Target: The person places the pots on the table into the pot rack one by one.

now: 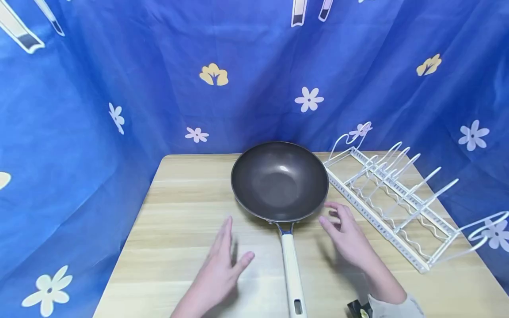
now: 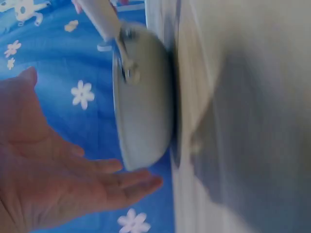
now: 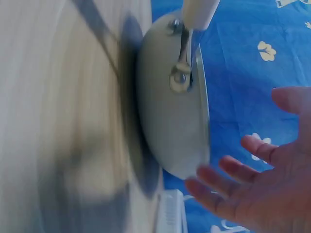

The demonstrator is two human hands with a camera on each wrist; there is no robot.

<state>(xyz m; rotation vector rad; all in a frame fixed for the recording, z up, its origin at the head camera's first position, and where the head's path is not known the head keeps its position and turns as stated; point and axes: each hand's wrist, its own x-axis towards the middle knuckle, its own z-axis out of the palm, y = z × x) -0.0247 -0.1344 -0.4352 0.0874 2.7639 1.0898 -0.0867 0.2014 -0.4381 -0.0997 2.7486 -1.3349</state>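
A dark frying pan (image 1: 278, 181) with a deep round bowl sits on the wooden table, its white handle (image 1: 292, 274) pointing toward me. Left of the handle, my left hand (image 1: 218, 265) hovers with straight fingers and the thumb spread, holding nothing. On the other side, my right hand (image 1: 350, 234) is near the pan's lower right rim, fingers loosely bent and nothing in them. Both wrist views show the pan's pale outer side (image 2: 143, 97) and its riveted handle bracket (image 3: 181, 77). Whether the right fingertips touch the rim cannot be told.
A white wire dish rack (image 1: 391, 207) with upright dividers stands on the right of the table (image 1: 179, 221), its left edge close to the pan. Blue flowered cloth (image 1: 254, 101) hangs behind the table and along its sides.
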